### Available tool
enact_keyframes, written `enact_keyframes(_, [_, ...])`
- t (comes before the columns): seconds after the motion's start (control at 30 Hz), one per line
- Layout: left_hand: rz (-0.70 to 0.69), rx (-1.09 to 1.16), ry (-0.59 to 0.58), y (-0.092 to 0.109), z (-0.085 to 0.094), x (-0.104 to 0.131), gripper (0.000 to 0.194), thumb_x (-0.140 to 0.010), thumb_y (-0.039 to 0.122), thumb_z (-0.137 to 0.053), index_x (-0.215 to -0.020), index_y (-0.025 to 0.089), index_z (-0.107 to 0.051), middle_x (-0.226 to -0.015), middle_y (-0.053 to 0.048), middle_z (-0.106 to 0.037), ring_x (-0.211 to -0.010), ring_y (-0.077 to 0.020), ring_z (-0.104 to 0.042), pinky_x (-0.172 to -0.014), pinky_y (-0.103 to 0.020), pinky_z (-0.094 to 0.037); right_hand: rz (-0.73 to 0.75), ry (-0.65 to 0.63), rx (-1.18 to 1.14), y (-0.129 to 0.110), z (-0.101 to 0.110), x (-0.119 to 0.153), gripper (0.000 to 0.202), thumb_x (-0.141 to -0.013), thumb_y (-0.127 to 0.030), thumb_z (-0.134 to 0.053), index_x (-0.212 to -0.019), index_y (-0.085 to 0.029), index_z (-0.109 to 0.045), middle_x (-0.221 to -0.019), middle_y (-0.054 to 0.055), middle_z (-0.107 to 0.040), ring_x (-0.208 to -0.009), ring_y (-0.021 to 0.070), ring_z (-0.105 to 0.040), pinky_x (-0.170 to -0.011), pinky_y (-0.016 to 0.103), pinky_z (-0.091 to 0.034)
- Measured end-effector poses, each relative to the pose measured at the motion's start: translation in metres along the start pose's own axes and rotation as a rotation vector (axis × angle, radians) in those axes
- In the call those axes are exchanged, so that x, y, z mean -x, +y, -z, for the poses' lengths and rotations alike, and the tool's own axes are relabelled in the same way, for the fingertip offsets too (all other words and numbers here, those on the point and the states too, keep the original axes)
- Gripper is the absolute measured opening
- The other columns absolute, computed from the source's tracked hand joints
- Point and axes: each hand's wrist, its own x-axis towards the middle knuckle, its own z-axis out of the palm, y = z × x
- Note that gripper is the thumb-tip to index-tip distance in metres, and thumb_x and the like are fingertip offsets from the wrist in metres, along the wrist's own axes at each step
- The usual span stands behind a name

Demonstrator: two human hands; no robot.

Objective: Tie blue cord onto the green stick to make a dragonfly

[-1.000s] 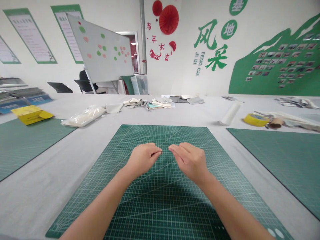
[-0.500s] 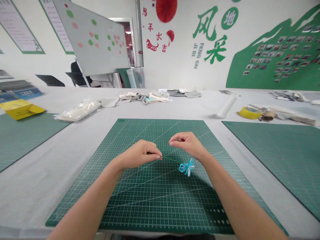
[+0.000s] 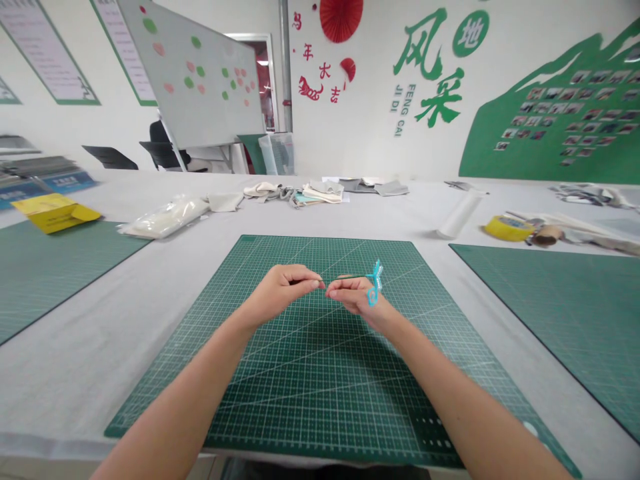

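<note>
My left hand [image 3: 283, 290] is closed in a pinch on the end of a thin green stem [image 3: 350, 277]. The stem runs level to the right and carries a bright blue looped ornament [image 3: 374, 283], shaped like a butterfly, with pale beads or edging. My right hand [image 3: 360, 299] is closed too, thumb and fingertips pressed together just right of the left fingertips. Whatever sits in that pinch is too small to make out. The ornament appears above the back of my right hand. Both hands hover over a green gridded cutting mat [image 3: 300, 387].
More cutting mats lie at left [image 3: 60, 267] and right [image 3: 560, 313] on the white-covered table. Farther back are a yellow folder [image 3: 57, 212], a plastic-wrapped packet [image 3: 165, 217], folded cloths [image 3: 320, 192], a white roll [image 3: 460, 213] and a yellow tape roll [image 3: 507, 228].
The blue ornament has swung up from below the right hand to above it, with the stem now level. My hands have come close together; the left has risen. The view has shifted slightly.
</note>
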Motion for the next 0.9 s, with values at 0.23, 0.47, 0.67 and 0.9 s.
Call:
enact_keyframes(0.23, [0.097,0.066,0.236,-0.014,-0.003,-0.005,0.022,-0.082,0.032,-0.057,-0.085,0.017,-0.073,-0.089,-0.004,-0.073,-0.088,-0.0184,-0.063,-0.082,-0.03,-0.047,-0.028,0.061,-0.088,-0.001,-0.015,0.004,0.014,-0.068,-0.029,-0.067,-0.072,-0.016,-0.062,-0.043,-0.011,-0.03,-0.039,0.004,-0.014,-0.039,0.022,-0.007])
enact_keyframes(0.47, [0.142,0.027,0.327,-0.018,-0.003,-0.006,0.023,-0.08,0.032,-0.056,-0.084,0.016,-0.073,-0.088,-0.005,-0.073,-0.087,-0.0201,-0.065,-0.083,-0.033,-0.048,0.272,0.197,0.304,-0.004,-0.026,0.01,0.013,-0.075,-0.029,-0.064,-0.073,-0.017,-0.068,-0.058,-0.003,-0.053,-0.051,0.0082,-0.038,-0.048,0.022,-0.029])
enact_keyframes(0.67, [0.12,-0.048,0.3,-0.023,-0.004,-0.005,0.023,-0.081,0.032,-0.054,-0.084,0.018,-0.073,-0.088,-0.003,-0.073,-0.088,-0.0197,-0.065,-0.082,-0.031,-0.048,0.495,0.248,0.68,-0.013,-0.027,0.021,0.016,-0.084,-0.029,-0.057,-0.08,-0.02,-0.071,-0.057,-0.002,-0.058,-0.051,0.0095,-0.044,-0.051,0.023,-0.035])
enact_keyframes(0.9, [0.07,-0.231,0.267,-0.02,-0.009,-0.004,0.022,-0.083,0.031,-0.054,-0.082,0.02,-0.072,-0.085,-0.001,-0.073,-0.082,-0.0176,-0.064,-0.075,-0.028,-0.046,0.667,0.252,0.832,-0.021,-0.025,0.026,0.016,-0.087,-0.023,-0.053,-0.086,-0.021,-0.069,-0.078,0.001,-0.07,-0.068,0.0129,-0.062,-0.064,0.024,-0.046])
